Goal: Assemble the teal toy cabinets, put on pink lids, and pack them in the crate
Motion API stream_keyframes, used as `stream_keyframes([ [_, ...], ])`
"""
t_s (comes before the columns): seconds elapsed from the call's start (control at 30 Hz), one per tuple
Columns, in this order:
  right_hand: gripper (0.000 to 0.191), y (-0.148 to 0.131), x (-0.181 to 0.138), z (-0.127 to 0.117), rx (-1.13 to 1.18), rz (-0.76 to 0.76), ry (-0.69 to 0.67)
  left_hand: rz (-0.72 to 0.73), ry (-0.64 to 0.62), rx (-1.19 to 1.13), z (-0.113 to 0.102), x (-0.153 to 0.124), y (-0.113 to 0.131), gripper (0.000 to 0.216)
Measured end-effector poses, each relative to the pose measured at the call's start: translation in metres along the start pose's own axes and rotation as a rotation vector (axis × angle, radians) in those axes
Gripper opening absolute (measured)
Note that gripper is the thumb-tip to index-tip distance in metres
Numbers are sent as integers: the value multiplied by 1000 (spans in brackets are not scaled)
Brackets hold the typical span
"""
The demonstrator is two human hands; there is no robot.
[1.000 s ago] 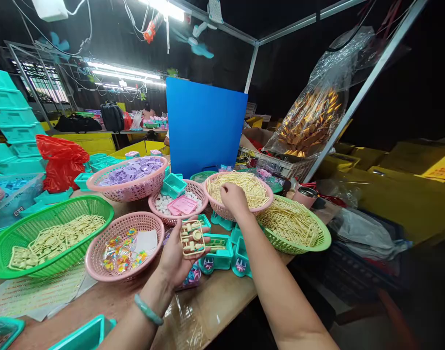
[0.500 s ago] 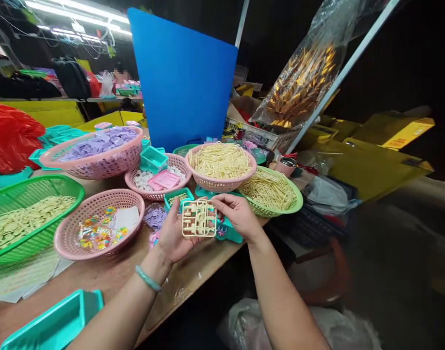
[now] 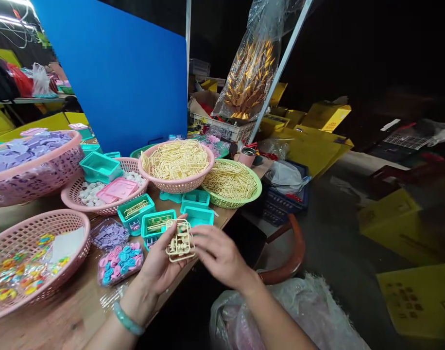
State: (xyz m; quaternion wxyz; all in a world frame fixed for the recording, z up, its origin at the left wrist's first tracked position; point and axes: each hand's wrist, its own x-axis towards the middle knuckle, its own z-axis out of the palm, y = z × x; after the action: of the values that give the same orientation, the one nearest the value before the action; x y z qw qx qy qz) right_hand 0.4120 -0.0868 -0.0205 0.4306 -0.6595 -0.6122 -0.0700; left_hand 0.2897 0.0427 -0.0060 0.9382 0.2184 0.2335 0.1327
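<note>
A cream plastic parts frame (image 3: 180,241) is gripped in my left hand (image 3: 160,262), thumb on top, above the table's front edge. My right hand (image 3: 217,253) is beside it with curled fingers touching the frame's right side. Just behind stand three teal trays (image 3: 159,222), two with thin cream sticks inside. A pink basket (image 3: 177,167) and a green basket (image 3: 231,182) full of cream sticks sit further back.
A pink basket (image 3: 33,255) of coloured packets lies at left, with bagged purple and blue-pink pieces (image 3: 120,262) near it. A pink basket with white bits, a teal box and pink lid (image 3: 106,187), a blue board (image 3: 116,73), and a plastic bag (image 3: 266,316) by a red chair back below.
My right hand came back from the stick basket to the frame in my left hand. Both hands moved toward the table's front edge as the view swung right and down.
</note>
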Motion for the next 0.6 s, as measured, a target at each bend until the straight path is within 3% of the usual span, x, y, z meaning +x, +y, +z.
stream_keyframes([
  [0.1, 21, 52, 24, -26, -336, 513, 80, 6, 1, 16, -4, 4, -6, 49],
  [0.2, 18, 110, 54, -47, -466, 768, 83, 8, -85, -12, -8, 3, -12, 53],
  [0.3, 18, 144, 75, -53, -522, 947, 45, -11, -176, -44, -11, -1, -12, 64],
  [0.43, 16, 140, 78, -56, -540, 979, 100, -30, -236, -79, -15, -6, -7, 64],
  [0.53, 24, 117, 62, -61, -540, 887, 220, -26, -212, -64, -20, -8, -4, 52],
  [0.6, 31, 98, 46, -60, -380, 833, 361, -9, -174, -49, -23, -9, -4, 47],
])
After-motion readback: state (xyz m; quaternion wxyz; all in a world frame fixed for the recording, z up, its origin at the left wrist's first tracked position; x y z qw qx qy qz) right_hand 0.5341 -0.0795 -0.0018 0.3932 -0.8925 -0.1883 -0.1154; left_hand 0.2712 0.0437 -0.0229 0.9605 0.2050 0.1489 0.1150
